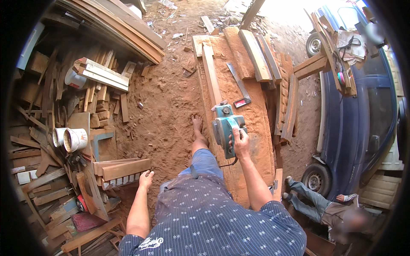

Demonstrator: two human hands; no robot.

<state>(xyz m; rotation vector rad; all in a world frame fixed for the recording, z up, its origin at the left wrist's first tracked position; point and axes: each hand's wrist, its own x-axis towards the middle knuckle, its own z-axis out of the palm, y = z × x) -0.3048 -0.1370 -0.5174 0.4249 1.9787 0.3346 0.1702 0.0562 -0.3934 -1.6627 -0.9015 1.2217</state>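
Observation:
My right hand (241, 144) is wrapped round the handle of a teal electric planer (225, 128). The tool rests at the near end of a long narrow strip of wood (211, 72) on a sawdust-covered workbench (256, 115). Its dark cord loops out below the handle. On the bench just beyond the planer lies a try square (240, 85) with a dark blade. My left hand (146, 179) hangs at my left side, fingers loosely curled and slightly apart, with nothing visible in it. Close by it are stacked short boards (126, 168).
Thick timber pieces (255, 55) lie along the bench's right side. Offcuts and two white buckets (75, 140) crowd the left. A dark blue vehicle (354, 115) stands at the right, and another person (324, 211) is low at the lower right. Sawdust covers the ground.

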